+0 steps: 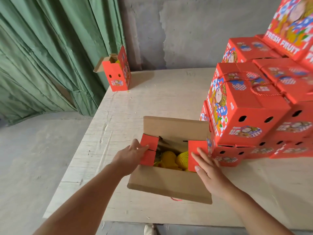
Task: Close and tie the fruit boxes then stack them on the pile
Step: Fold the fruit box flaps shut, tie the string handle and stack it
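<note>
An open red fruit box [169, 182] stands on the table before me, its two long brown flaps spread toward and away from me. Yellow net-wrapped fruit [171, 158] shows inside. My left hand [130, 156] presses the left red side flap [149, 151] inward, fingertips on its edge. My right hand [206, 168] lies with straight fingers on the right red side flap [196, 150]. A bit of red cord [176, 199] pokes out under the near flap. The pile of closed, tied red boxes [250, 107] rises just right of the open box.
Another open red box [116, 73] stands at the table's far left corner. The pale table [135, 107] ends at a drop on the left and near sides. A green curtain [42, 48] hangs at left, a grey wall behind. A shoe [149, 230] shows below.
</note>
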{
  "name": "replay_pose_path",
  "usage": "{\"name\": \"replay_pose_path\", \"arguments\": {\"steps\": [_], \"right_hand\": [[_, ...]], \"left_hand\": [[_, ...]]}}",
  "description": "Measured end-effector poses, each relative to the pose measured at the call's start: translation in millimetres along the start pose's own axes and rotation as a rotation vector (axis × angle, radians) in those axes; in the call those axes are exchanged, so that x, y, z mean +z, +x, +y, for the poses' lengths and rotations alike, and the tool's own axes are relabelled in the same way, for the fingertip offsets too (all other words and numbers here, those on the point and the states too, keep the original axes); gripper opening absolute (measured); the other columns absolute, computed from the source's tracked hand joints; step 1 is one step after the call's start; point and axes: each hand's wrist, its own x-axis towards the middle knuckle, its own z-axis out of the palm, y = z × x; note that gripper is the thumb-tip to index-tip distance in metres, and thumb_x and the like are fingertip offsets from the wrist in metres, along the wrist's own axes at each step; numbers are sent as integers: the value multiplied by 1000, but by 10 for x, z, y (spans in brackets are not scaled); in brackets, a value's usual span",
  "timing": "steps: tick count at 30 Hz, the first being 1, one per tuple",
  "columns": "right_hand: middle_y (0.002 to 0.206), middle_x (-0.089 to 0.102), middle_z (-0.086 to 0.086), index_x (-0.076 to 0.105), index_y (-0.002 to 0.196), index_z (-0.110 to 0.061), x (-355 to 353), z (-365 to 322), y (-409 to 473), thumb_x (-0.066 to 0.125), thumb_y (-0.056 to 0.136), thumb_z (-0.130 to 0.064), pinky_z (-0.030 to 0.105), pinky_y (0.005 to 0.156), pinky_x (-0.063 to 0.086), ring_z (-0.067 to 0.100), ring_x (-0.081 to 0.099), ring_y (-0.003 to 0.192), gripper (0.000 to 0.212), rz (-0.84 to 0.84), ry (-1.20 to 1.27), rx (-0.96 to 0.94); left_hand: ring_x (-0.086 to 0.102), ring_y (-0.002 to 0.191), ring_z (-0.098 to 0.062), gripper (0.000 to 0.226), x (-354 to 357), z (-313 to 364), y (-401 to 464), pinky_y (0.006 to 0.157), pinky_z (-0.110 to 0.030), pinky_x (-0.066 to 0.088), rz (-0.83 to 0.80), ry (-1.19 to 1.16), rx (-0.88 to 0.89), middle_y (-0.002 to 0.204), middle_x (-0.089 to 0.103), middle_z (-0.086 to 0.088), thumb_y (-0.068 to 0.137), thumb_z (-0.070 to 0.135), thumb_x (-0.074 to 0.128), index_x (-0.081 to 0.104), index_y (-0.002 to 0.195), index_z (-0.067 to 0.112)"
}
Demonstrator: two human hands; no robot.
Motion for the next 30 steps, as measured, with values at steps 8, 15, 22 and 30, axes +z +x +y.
{"name": "replay_pose_path", "arguments": {"steps": [8, 15, 22, 30], "right_hand": [[170, -7, -24, 14, 163, -41, -187, 510, -141, 60, 91, 8, 25, 127, 12, 2, -1, 157, 98, -185, -7, -199], [169, 5, -27, 35, 158, -33, -30, 400, -114, 78, 86, -45, 34, 122, 31, -1, 6, 156, 84, -74, 325, -163], [101, 73, 4, 66, 113, -30, 46, 47, -2, 44, 91, -78, 39, 88, 56, 14, 70, 99, 58, 249, 624, 114], [138, 32, 5, 39, 156, -19, 189, -72, 174, 70, 96, -16, 14, 99, 37, 4, 31, 124, 67, 487, 242, 93]], "left_hand": [[43, 124, -30, 52, 470, -38, -4, 112, -47, 45, 98, -432, -141, 140, 26, 6, 108, 20, 44, 41, 157, 38], [47, 132, -21, 42, 204, 85, -9, 115, -43, 42, -42, -1101, -408, 139, 38, 7, 92, 38, 65, 64, 133, 41], [60, 126, -20, 74, -63, 38, -137, 108, -40, 46, -60, -1501, -423, 133, 69, -4, 105, 68, 21, 70, 133, 20], [35, 114, -27, 53, 304, 390, 88, 110, -50, 29, 171, -652, -437, 131, 36, 3, 104, 50, 40, 25, 155, 50]]}}
